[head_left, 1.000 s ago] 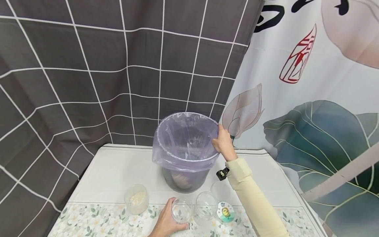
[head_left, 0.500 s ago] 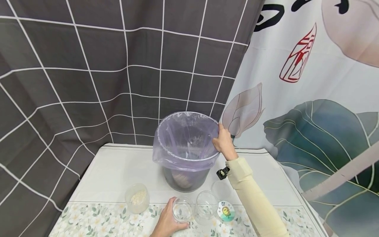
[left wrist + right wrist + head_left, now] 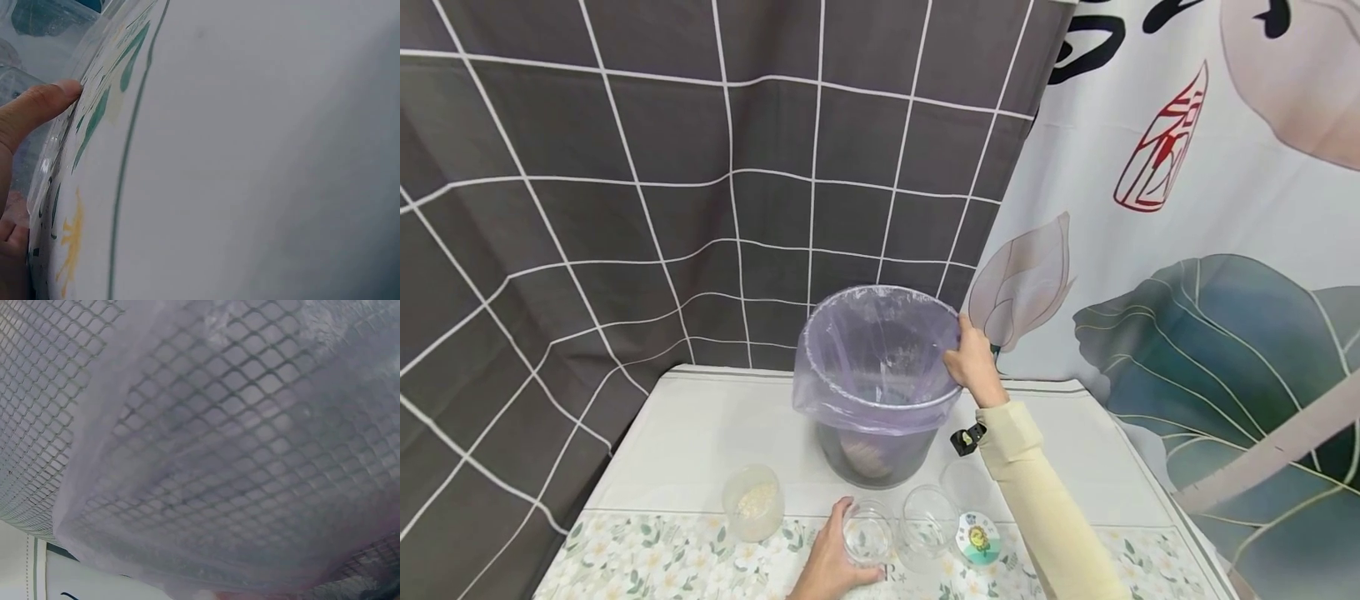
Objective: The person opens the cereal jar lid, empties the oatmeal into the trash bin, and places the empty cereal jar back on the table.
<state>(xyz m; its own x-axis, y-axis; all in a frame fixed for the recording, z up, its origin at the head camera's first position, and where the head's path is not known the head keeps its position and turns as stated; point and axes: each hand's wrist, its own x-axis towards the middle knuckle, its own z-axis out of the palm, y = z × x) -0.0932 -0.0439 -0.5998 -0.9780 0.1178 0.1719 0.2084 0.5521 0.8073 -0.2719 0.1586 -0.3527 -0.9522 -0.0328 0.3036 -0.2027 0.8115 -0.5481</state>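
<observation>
A mesh wastebasket lined with a purple bag stands at the middle back of the table. My right hand grips its rim on the right side, and the right wrist view is filled by the wire mesh under the bag's film. Near the front, my left hand curves thumb and fingers round a clear plastic cup. In the left wrist view the thumb lies along clear plastic. A second clear cup stands just right of the held one.
Left of the left hand stands a translucent tub with pale grains inside. A round lid with a sunflower picture lies at the right, and a clear lid lies behind it. Dark grid cloth hangs behind the white table.
The head view has shifted slightly, moving the scene a little to the right. Both hands keep their holds, and the wastebasket and cups stay in place.
</observation>
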